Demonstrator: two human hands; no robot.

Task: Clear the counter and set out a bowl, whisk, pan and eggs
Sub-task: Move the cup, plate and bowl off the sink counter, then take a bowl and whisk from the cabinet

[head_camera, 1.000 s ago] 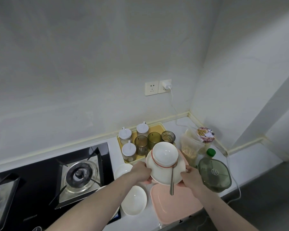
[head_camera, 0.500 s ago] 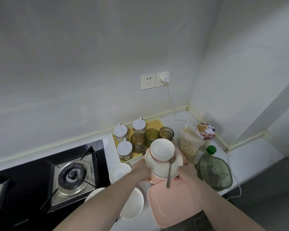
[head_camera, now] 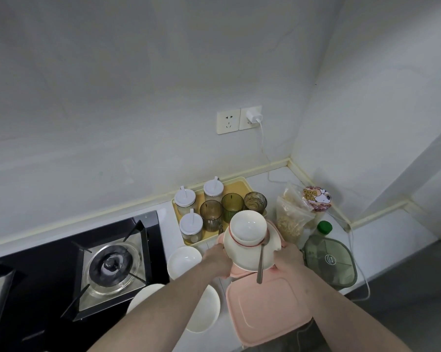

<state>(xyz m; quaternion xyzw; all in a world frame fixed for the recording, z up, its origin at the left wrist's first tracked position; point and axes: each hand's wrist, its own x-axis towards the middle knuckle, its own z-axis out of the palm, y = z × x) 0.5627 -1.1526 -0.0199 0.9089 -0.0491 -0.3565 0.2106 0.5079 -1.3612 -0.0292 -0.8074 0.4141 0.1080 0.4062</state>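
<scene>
Change: both hands have kept their hold on the stack of dishes (head_camera: 250, 246) over the last second, and it sits much the same against the tumblers and the pink lid, so it has travelled little, if at all.
Left hand (head_camera: 218, 260): curled round the stack's left edge, thumb on the plate rim.
Right hand (head_camera: 288, 261): grasping the right edge, fingers hidden under the pink dish at the bottom.
Stack: white bowl (head_camera: 248, 228) with a red rim line on top, a white plate under it, a pink piece lowest; a spoon (head_camera: 261, 260) lies across the plate with its handle hanging off the near side.
Meaning for the task: I judge this the clearing step, with the load lifted and ready to go; no whisk, pan or eggs are in view.
Still on the counter (head_camera: 382, 240): two white bowls (head_camera: 184, 261) by the stove (head_camera: 69, 273), a pink lid (head_camera: 267, 308) at the near edge, the yellow tray (head_camera: 236, 188) of jars and tumblers, a bag of grain (head_camera: 289, 219), a green container (head_camera: 330, 262).
Edges: the pink lid overhangs the counter's front; a white cable (head_camera: 360, 273) trails off the right edge.
Open room: the bare counter right of the green container, and the space toward me.
Risk: the spoon looks loose and could slide off if the stack tips.
</scene>
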